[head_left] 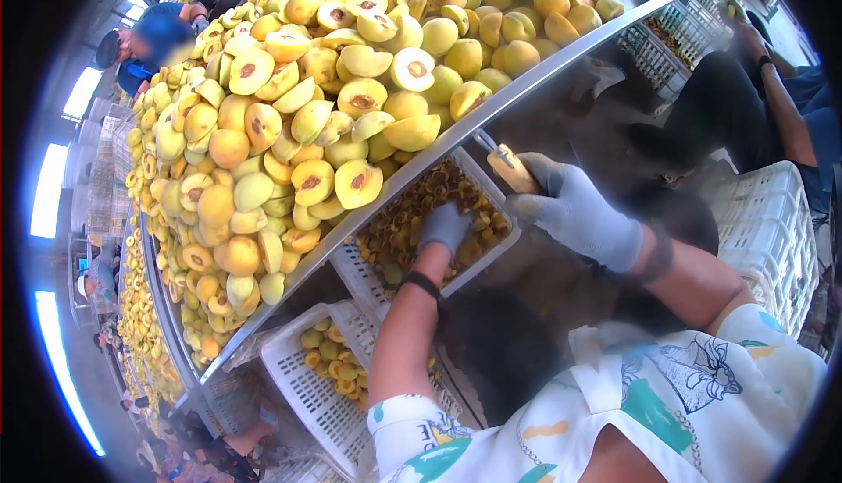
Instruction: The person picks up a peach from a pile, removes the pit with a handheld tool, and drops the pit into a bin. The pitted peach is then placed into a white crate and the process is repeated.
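My right hand [574, 211], in a grey glove, is closed around the wooden handle of a pitting tool [509, 166]. The tool's metal end points up and left, near the table's metal edge. My left hand [445, 225], also gloved, is down in a white crate [494, 258] of fruit scraps [399, 220] below that edge. Its fingers are hidden, so what they hold, if anything, cannot be seen. Halved and whole yellow-green fruit [342, 115] is heaped on the metal table [474, 119] above both hands.
Another white crate [294, 369] with fruit halves stands at lower left. Stacked white crates [759, 229] are at the right. A person [789, 106] sits at the upper right; another person [145, 45] is across the table. More crates [671, 45] stand beyond the table edge.
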Action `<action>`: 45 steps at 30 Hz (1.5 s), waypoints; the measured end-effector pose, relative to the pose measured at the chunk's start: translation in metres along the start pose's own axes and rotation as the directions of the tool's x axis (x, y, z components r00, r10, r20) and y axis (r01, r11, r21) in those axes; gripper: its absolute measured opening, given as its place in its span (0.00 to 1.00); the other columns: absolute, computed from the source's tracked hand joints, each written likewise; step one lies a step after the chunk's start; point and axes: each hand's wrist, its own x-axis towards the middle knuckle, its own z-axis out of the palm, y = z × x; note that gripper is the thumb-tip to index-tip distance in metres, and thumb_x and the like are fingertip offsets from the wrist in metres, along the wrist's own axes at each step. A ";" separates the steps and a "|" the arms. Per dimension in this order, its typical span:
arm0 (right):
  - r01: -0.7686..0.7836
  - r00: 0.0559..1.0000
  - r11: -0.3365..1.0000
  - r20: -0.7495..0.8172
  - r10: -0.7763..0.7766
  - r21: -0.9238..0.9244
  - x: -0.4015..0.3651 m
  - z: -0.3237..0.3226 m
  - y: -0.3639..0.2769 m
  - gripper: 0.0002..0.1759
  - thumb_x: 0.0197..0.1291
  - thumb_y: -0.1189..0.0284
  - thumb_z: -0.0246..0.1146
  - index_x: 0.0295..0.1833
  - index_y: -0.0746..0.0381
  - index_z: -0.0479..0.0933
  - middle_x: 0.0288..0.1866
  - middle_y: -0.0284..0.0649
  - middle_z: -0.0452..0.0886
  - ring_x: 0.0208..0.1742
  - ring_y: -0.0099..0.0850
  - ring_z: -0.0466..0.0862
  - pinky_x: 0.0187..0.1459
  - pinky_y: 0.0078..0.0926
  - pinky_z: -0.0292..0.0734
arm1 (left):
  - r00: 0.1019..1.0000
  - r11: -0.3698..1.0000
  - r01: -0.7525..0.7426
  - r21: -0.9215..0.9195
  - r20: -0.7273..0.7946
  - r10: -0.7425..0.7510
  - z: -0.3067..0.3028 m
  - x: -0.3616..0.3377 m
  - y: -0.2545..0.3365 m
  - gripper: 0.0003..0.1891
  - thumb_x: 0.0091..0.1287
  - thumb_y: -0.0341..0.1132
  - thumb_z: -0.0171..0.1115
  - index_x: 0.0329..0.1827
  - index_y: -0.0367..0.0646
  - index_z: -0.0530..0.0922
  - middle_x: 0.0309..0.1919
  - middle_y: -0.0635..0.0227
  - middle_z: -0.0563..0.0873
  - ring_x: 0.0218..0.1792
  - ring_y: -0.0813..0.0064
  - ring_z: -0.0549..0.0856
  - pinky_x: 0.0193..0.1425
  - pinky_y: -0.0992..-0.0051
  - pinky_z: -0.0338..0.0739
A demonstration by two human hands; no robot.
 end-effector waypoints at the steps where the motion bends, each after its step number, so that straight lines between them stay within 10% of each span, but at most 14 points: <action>1: 0.045 0.999 0.997 -0.019 -0.046 -0.055 0.001 -0.001 0.004 0.24 0.62 0.72 0.63 0.63 0.69 0.72 0.34 0.34 0.79 0.32 0.19 0.78 0.36 0.20 0.76 | 0.999 0.999 0.008 0.044 0.052 -0.010 0.002 0.010 0.002 0.23 0.63 0.51 0.66 0.50 0.41 0.84 0.47 0.47 0.87 0.50 0.48 0.85 0.56 0.58 0.79; 8: 0.042 0.999 0.997 -0.005 -0.042 -0.059 -0.001 -0.011 0.001 0.23 0.61 0.70 0.64 0.61 0.69 0.74 0.33 0.36 0.80 0.32 0.21 0.79 0.36 0.21 0.77 | 0.981 0.971 -0.189 0.145 0.057 0.183 0.036 0.016 -0.007 0.21 0.59 0.41 0.67 0.53 0.40 0.82 0.47 0.46 0.87 0.50 0.48 0.86 0.55 0.59 0.80; 11: 0.058 0.998 0.997 0.036 -0.056 -0.049 -0.008 -0.010 0.000 0.23 0.61 0.71 0.64 0.60 0.69 0.74 0.33 0.35 0.80 0.30 0.20 0.78 0.33 0.20 0.75 | 0.985 0.982 0.018 -0.187 -0.164 -0.049 0.009 -0.022 -0.019 0.20 0.56 0.38 0.68 0.52 0.41 0.82 0.46 0.46 0.87 0.50 0.48 0.86 0.55 0.60 0.80; 17: 0.114 0.991 0.992 0.074 -0.110 -0.061 -0.018 0.000 0.003 0.23 0.61 0.69 0.65 0.59 0.69 0.74 0.32 0.35 0.80 0.30 0.21 0.79 0.34 0.21 0.76 | 0.968 0.991 0.115 -0.062 -0.216 -0.125 -0.019 -0.076 -0.077 0.20 0.58 0.39 0.65 0.54 0.43 0.84 0.44 0.48 0.88 0.48 0.52 0.87 0.54 0.63 0.80; 23: 0.130 0.987 0.989 0.081 -0.136 0.074 -0.021 0.007 0.000 0.23 0.61 0.71 0.65 0.60 0.68 0.74 0.32 0.32 0.79 0.29 0.19 0.78 0.32 0.19 0.74 | 0.961 0.966 -0.079 -0.246 -0.276 0.008 -0.020 -0.058 -0.056 0.20 0.62 0.42 0.66 0.52 0.40 0.84 0.43 0.48 0.88 0.48 0.54 0.88 0.54 0.64 0.81; 28: 0.077 0.996 0.997 0.051 -0.079 0.032 -0.014 -0.002 -0.004 0.26 0.61 0.73 0.64 0.65 0.67 0.72 0.35 0.30 0.78 0.29 0.17 0.75 0.31 0.17 0.72 | 0.987 0.952 0.058 -0.301 0.159 -0.009 0.023 0.029 -0.040 0.23 0.62 0.46 0.67 0.53 0.37 0.83 0.49 0.46 0.86 0.50 0.50 0.86 0.57 0.62 0.80; 34: 0.023 0.999 0.998 0.046 -0.025 0.058 -0.008 -0.004 -0.006 0.24 0.63 0.72 0.63 0.63 0.70 0.72 0.35 0.35 0.81 0.28 0.18 0.78 0.31 0.19 0.77 | 0.974 0.956 -0.204 0.212 0.144 0.176 0.088 0.061 -0.036 0.24 0.56 0.44 0.72 0.50 0.37 0.83 0.51 0.46 0.85 0.52 0.47 0.85 0.59 0.60 0.80; 37: 0.071 0.994 0.997 0.082 -0.070 -0.004 -0.011 -0.004 0.002 0.24 0.62 0.73 0.63 0.63 0.69 0.73 0.34 0.35 0.80 0.27 0.19 0.78 0.30 0.21 0.77 | 0.981 0.962 -0.117 -0.247 -0.182 0.072 0.030 0.002 -0.027 0.19 0.58 0.38 0.68 0.50 0.37 0.81 0.46 0.47 0.87 0.47 0.54 0.88 0.52 0.62 0.83; 39: 0.124 0.987 0.987 0.119 -0.111 -0.103 -0.012 -0.001 0.010 0.22 0.61 0.73 0.62 0.61 0.68 0.74 0.33 0.36 0.80 0.27 0.20 0.78 0.30 0.23 0.76 | 0.985 0.228 0.091 -0.969 0.053 -0.166 -0.017 -0.041 -0.037 0.22 0.57 0.31 0.73 0.54 0.37 0.79 0.49 0.54 0.86 0.51 0.63 0.86 0.55 0.71 0.81; 42: 0.073 0.973 0.991 0.227 -0.046 -0.110 -0.024 0.014 0.016 0.21 0.60 0.74 0.62 0.59 0.67 0.75 0.32 0.39 0.80 0.27 0.22 0.79 0.32 0.24 0.76 | 0.927 0.511 -0.342 -0.788 -0.374 0.044 -0.055 -0.113 -0.034 0.17 0.61 0.28 0.70 0.53 0.36 0.78 0.47 0.60 0.85 0.48 0.67 0.86 0.50 0.73 0.83; 45: 0.190 0.959 0.981 0.222 -0.175 -0.048 -0.023 0.040 0.032 0.19 0.62 0.69 0.65 0.57 0.66 0.76 0.34 0.42 0.81 0.34 0.24 0.80 0.38 0.22 0.76 | 0.953 0.200 -0.251 -0.947 -0.278 -0.119 -0.087 -0.164 0.012 0.13 0.66 0.27 0.63 0.53 0.37 0.78 0.46 0.61 0.85 0.47 0.70 0.86 0.48 0.74 0.83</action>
